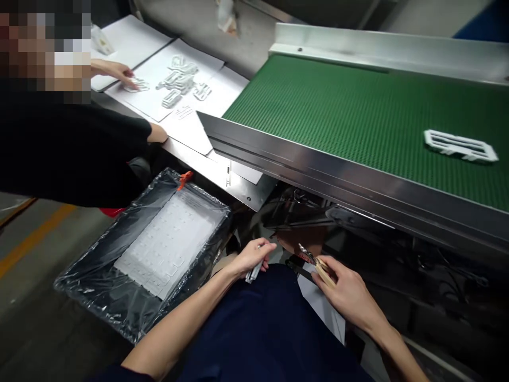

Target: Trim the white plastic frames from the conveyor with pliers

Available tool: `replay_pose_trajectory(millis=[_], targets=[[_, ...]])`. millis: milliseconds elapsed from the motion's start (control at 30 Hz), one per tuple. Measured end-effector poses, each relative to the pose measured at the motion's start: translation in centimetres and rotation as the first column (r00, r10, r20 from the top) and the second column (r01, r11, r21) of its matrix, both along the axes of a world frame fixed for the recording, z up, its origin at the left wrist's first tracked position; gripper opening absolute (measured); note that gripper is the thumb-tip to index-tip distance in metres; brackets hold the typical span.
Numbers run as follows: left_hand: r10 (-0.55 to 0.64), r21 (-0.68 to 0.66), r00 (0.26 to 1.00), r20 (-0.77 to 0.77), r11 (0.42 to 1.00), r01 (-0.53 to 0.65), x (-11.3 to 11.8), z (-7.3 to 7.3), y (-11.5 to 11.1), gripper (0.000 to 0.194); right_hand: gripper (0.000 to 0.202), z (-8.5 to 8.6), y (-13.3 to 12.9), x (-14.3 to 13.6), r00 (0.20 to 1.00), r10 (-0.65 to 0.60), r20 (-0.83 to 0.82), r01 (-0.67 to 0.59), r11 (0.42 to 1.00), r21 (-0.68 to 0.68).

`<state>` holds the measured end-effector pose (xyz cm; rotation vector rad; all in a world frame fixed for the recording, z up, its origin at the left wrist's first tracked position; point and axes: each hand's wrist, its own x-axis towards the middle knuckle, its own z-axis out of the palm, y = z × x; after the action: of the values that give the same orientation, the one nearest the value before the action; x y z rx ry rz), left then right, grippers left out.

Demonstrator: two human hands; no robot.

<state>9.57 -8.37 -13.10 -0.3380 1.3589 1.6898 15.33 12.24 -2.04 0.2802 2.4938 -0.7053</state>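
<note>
My left hand (254, 255) is closed around a few slim white plastic pieces (253, 274), whose ends stick out below the fingers above my lap. In my right hand (345, 289) are nippers with cream handles (325, 272), their metal jaws pointing up and to the left, toward the left hand. The jaws are apart from the white pieces. A white plastic frame with slots (457, 148) lies on the green conveyor belt (338, 111), beyond my right hand.
A bag-lined box (87, 284) at left holds white sheet-like parts (170, 244), an orange clip (185, 179) on its rim. Behind it, white plastic parts (178, 79) lie on a paper-covered table (191, 130). A co-worker's hand (119, 71) touches one. The conveyor's metal edge (318, 159) crosses ahead.
</note>
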Motion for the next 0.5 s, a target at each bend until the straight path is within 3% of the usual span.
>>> replay_pose_trajectory(millis=[167, 300, 367, 467, 500], targets=[[0.007, 0.093, 1.000, 0.014, 0.996, -0.008, -1.3, -0.1, 0.4, 0.025, 0.033, -0.7, -0.7, -0.7, 0.995, -0.044, 0.093, 0.047, 0.999, -0.026], [-0.004, 0.133, 1.000, -0.025, 0.991, 0.007, -2.7, 0.1, 0.0, 0.028, 0.034, -0.6, -1.0, -1.8, 0.998, -0.066, 0.016, 0.066, 0.997, -0.031], [-0.002, 0.121, 0.996, -0.089, 0.993, 0.013, -3.0, 0.3, -0.7, 0.029, 0.028, -0.2, -1.6, -2.3, 0.996, -0.069, -0.056, 0.066, 0.996, -0.063], [-0.079, 0.093, 0.965, -0.251, 0.990, 0.106, -3.8, 1.0, -1.7, 0.049, 0.015, 0.7, -2.8, -2.7, 0.986, -0.088, -0.143, 0.076, 0.994, -0.083], [-0.135, 0.048, 0.936, -0.324, 0.986, 0.159, -4.3, 1.6, -1.9, 0.039, 0.011, 1.0, -3.0, -2.8, 0.979, -0.107, -0.174, 0.095, 0.993, -0.075]])
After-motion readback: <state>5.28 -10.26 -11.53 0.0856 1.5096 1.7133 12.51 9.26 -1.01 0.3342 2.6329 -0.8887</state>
